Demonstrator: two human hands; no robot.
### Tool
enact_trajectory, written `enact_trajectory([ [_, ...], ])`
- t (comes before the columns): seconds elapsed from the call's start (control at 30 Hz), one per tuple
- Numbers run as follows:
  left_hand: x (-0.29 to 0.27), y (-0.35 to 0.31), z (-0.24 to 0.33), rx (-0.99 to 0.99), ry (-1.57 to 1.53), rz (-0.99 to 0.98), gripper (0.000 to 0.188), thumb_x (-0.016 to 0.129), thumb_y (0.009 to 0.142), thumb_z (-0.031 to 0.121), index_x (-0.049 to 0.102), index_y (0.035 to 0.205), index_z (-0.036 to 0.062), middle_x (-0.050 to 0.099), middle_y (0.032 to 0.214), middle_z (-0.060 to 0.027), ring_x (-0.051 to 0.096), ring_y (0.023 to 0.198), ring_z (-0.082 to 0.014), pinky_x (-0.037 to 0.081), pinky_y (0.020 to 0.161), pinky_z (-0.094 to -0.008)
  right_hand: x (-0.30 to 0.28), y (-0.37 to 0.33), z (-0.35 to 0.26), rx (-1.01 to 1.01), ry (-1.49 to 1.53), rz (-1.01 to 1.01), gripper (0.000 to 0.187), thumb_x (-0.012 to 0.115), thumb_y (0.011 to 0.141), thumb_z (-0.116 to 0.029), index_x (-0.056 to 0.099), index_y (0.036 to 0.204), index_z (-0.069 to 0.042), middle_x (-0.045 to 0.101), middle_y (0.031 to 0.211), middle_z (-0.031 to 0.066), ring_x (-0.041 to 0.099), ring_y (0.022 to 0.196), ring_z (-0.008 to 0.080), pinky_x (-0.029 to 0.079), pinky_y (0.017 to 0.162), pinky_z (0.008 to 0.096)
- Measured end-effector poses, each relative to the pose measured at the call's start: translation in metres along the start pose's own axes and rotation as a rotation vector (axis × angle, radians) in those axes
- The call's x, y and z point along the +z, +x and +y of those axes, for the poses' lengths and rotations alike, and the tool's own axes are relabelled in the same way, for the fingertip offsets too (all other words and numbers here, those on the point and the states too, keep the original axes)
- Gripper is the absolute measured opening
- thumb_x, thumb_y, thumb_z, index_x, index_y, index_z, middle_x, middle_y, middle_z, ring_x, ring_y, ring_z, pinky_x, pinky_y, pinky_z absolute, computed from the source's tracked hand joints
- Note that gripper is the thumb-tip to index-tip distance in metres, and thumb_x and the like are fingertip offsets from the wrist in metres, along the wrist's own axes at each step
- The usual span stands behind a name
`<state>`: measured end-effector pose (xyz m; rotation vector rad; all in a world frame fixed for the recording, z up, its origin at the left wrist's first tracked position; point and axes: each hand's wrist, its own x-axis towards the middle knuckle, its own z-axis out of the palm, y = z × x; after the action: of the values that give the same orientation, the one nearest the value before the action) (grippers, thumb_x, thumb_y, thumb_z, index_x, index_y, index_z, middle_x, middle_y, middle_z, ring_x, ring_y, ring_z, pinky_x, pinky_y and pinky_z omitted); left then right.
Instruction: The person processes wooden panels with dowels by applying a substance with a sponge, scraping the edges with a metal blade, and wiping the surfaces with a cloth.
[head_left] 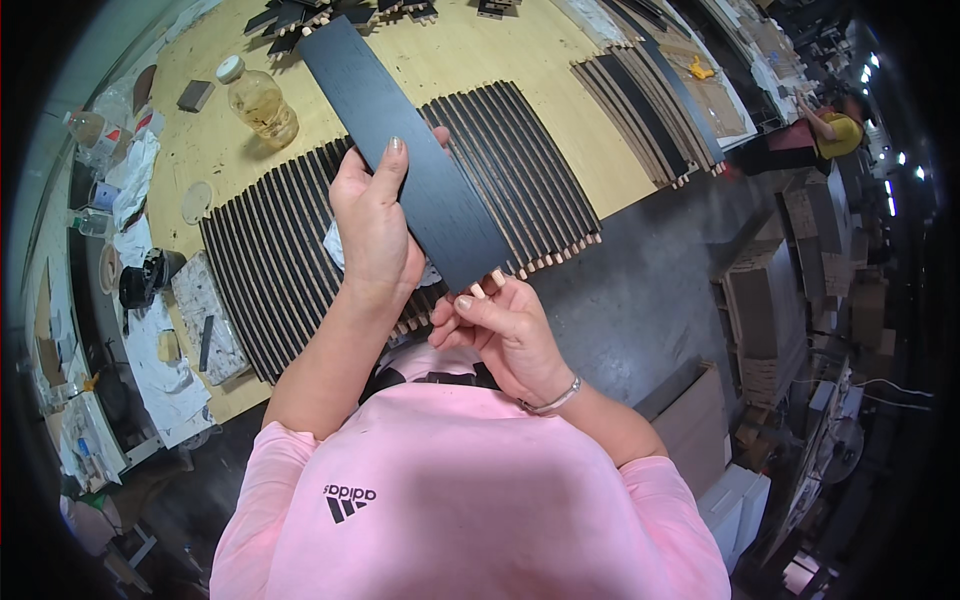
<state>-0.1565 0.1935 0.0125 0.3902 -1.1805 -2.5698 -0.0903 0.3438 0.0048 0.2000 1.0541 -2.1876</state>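
Dark panel (pixel 425 175) held slantwise over a packed row of slats (pixel 510 160)

The left hand's fingers are clamped on the panel: the thumb of that left hand (pixel 378 225) lies over the upper face, the other fingers pass underneath, and fingertips show past the far edge. The right hand (pixel 505 335) is at the panel's near end, its fingers curled and drawn close together beside two pale pegs (pixel 498 278) that stick out there; whether they pinch a peg, I cannot tell. A silver bracelet (pixel 555 398) circles the right wrist.

The panel slants from upper left down to the right hand. Below it, the slats stand closely side by side on the yellowish surface (pixel 555 95), dark with bare wood between, pegs showing along their near ends.

Beyond the left hand stands a clear bottle (pixel 262 105) of yellowish liquid with a white cap, near a small dark block (pixel 196 96). A stained board (pixel 208 310) lies left of the slats. To the right is a second group of strips (pixel 640 120), then an orange-yellow tool (pixel 700 68). Farther right, a person in a yellow top (pixel 842 135) is visible, and stacked boards (pixel 765 310) fill the floor area.
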Motion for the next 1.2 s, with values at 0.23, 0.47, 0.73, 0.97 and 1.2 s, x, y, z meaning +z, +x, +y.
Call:
enact_trajectory([
  [0.23,-0.003,0.000,-0.003,0.039,-0.013,-0.005,0.028,0.054,0.100,0.011,0.053,0.120,-0.0077,0.065,0.114,-0.0248,0.067,0.102,-0.0274,0.055,0.093,-0.0366,0.005,0.001,0.003,-0.057,0.004,0.025,0.016,0.052,0.095,-0.007,0.054,0.106,0.004,0.064,0.090,0.0156,0.068,0.074,0.0238,0.058,0.067,0.0305],
  [0.47,-0.001,-0.002,-0.005,0.064,-0.001,-0.009,0.029,0.055,0.099,0.011,0.052,0.121,-0.0074,0.064,0.114,-0.0247,0.067,0.101,-0.0272,0.055,0.093,-0.0366,0.011,0.004,0.002,-0.090,-0.002,0.038,0.016,0.048,0.094,-0.004,0.052,0.107,0.004,0.063,0.088,0.0146,0.067,0.073,0.0233,0.058,0.067,0.0313],
  [0.73,-0.007,0.004,-0.006,0.079,0.002,0.036,0.029,0.051,0.101,0.012,0.052,0.122,-0.0071,0.064,0.115,-0.0236,0.066,0.103,-0.0268,0.055,0.090,-0.0361,0.007,0.005,0.004,-0.083,0.004,0.120,0.007,0.054,0.095,-0.004,0.051,0.091,0.000,0.064,0.086,0.0161,0.068,0.068,0.0222,0.057,0.063,0.0277],
  [0.97,-0.008,0.003,-0.010,0.147,0.044,0.035,0.027,0.051,0.101,0.011,0.050,0.122,-0.0061,0.065,0.116,-0.0231,0.066,0.102,-0.0261,0.055,0.089,-0.0354,0.006,0.007,0.006,-0.078,-0.016,0.129,0.008,0.055,0.095,-0.004,0.051,0.090,0.000,0.064,0.084,0.0149,0.067,0.067,0.0202,0.057,0.062,0.0271],
  [1.2,-0.007,-0.001,-0.012,0.213,0.082,0.022,0.025,0.051,0.101,0.008,0.048,0.121,-0.0051,0.064,0.115,-0.0233,0.066,0.100,-0.0240,0.056,0.086,-0.0338,0.004,0.009,0.009,-0.054,-0.022,0.165,0.005,0.054,0.095,-0.006,0.053,0.093,-0.002,0.063,0.082,0.0102,0.066,0.066,0.0169,0.056,0.062,0.0265],
])
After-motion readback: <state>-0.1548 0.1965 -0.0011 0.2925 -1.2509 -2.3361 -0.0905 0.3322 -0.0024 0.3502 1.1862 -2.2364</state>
